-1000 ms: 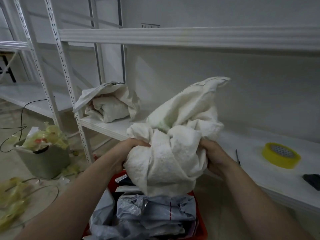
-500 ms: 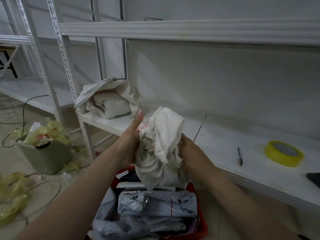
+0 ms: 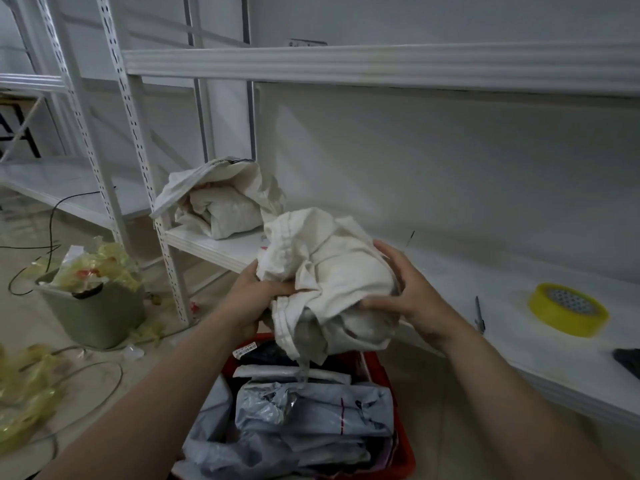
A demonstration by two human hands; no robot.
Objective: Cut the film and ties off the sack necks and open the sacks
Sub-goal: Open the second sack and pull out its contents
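Observation:
A crumpled white woven sack [image 3: 332,278] is bunched into a bundle in mid-air, above a red crate [image 3: 401,455] and in front of the white shelf [image 3: 512,292]. My left hand [image 3: 258,296] grips its lower left side, fingers curled under the cloth. My right hand [image 3: 405,296] cups the right end, fingers spread and bent round the bundle. A loose corner hangs down toward the crate. Another pile of empty white sacks [image 3: 221,199] lies on the shelf behind, to the left.
The red crate holds grey plastic mail bags [image 3: 304,420]. A yellow tape roll [image 3: 568,310], a slim dark tool [image 3: 479,311] and a dark object [image 3: 628,360] lie on the shelf. On the floor stand a green bin [image 3: 93,306] stuffed with yellow film, cables and film scraps [image 3: 24,393].
The sack has been folded from a tall loose shape into a compact bundle. Both hands have lifted it and moved it slightly right and toward the shelf.

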